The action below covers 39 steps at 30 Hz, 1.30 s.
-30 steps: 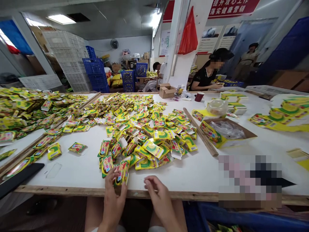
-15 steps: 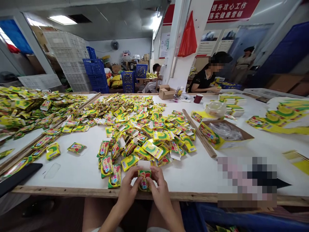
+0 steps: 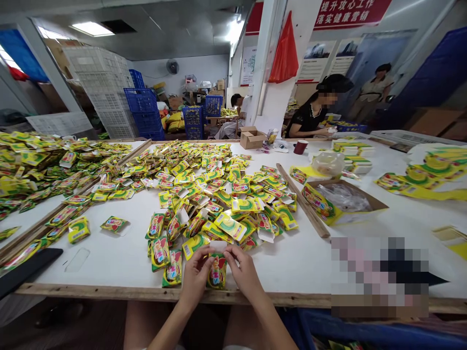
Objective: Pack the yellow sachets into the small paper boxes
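Observation:
A small yellow and green cardboard box (image 3: 217, 273) with a red picture and bright lettering is at the table's near edge. Its white end flap stands up at the top. My left hand (image 3: 197, 276) is closed on the box's left side, with thumb and fingers near the flap's left corner. At the flap's right corner, my right hand (image 3: 242, 270) pinches with thumb and forefinger. Just beyond both hands lies a heap of similar boxes (image 3: 229, 224), some with white flaps open. More boxes (image 3: 172, 270) rest to the left of my left hand.
A wooden strip (image 3: 303, 203) lies right of the heap; another (image 3: 54, 218) runs along the left. Beyond the right strip is an open carton (image 3: 321, 201) holding clear plastic. A dark flat object (image 3: 31, 267) is at the near left. A person (image 3: 310, 116) sits across the table.
My thumbs have moved from the box's front up to its white flap. My right hand has shifted upward to the flap's corner, uncovering more of the box's front.

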Tool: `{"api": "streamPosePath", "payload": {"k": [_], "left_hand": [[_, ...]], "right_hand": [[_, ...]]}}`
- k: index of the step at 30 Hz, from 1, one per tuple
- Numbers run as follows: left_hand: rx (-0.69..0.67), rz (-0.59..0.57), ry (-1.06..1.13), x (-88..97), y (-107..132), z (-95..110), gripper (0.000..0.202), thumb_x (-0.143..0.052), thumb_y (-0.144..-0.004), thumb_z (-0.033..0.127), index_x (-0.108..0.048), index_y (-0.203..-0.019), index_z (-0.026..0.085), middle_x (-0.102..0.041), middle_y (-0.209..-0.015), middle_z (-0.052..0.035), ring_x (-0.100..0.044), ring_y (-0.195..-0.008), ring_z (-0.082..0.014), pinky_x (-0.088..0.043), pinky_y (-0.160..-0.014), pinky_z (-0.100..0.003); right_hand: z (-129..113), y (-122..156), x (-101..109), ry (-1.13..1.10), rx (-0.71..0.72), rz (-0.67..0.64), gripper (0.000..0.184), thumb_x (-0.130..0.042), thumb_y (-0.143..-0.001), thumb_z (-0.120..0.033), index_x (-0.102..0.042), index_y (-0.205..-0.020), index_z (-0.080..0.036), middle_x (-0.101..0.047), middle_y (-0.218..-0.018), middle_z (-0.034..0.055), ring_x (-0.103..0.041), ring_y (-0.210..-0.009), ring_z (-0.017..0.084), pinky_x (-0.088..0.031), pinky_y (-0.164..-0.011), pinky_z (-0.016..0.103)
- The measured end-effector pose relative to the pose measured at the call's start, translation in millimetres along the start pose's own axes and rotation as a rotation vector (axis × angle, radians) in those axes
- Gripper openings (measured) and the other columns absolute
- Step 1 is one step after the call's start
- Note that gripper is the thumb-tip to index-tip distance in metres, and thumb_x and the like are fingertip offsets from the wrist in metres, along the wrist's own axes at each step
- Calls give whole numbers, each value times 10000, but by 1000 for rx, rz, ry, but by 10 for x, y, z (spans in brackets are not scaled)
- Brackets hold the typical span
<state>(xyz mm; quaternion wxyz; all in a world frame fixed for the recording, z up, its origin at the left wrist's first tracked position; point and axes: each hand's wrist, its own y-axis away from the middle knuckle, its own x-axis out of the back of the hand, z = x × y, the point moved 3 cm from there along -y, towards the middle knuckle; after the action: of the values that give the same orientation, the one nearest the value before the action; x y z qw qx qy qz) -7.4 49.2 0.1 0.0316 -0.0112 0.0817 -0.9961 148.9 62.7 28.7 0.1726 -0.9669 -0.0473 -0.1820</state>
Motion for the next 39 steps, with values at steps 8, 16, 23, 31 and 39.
{"api": "streamPosePath", "payload": {"k": [8, 16, 23, 31, 39], "left_hand": [[15, -41, 29, 30, -71, -10, 204, -645, -805, 330, -685, -916, 164, -621, -1137, -100, -575, -1113, -218, -466, -958, -325], [-155, -97, -93, 10, -12, 211, 129, -562, -872, 272, -620, -932, 174, -627, -993, -67, -592, -1001, -185, -460, -909, -318], [-94, -62, -121, 19, 29, 224, 179, -556, -875, 317, -625, -952, 171, -628, -984, -59, -591, -954, -175, -463, -865, -294], [-12, -27, -67, 4, -24, 169, 232, -578, -853, 369, -640, -916, 155, -644, -913, -55, -604, -904, -177, -474, -813, -272], [-183, -47, -169, 66, 30, 194, 167, -571, -867, 305, -666, -867, 168, -646, -947, -72, -605, -963, -190, -469, -889, -322]], "right_hand": [[52, 6, -33, -6, 5, -1, 248, -462, -934, -316, -591, -779, -171, -618, -809, 42, -585, -784, 172, -439, -723, 267], [-25, 128, -91, -65, 66, 69, 135, -505, -922, -265, -598, -990, -195, -628, -997, 51, -589, -957, 170, -457, -842, 272], [-109, 127, -99, -14, 79, 118, 107, -540, -901, -261, -611, -906, -180, -623, -907, 40, -580, -853, 157, -458, -765, 250], [-137, 67, -109, -16, 3, 149, 152, -543, -883, -289, -621, -844, -164, -639, -813, 43, -600, -754, 165, -467, -687, 247], [-67, 193, -154, -139, -28, 88, 189, -532, -897, -303, -654, -930, -162, -672, -919, 78, -635, -842, 191, -506, -753, 281]]}}
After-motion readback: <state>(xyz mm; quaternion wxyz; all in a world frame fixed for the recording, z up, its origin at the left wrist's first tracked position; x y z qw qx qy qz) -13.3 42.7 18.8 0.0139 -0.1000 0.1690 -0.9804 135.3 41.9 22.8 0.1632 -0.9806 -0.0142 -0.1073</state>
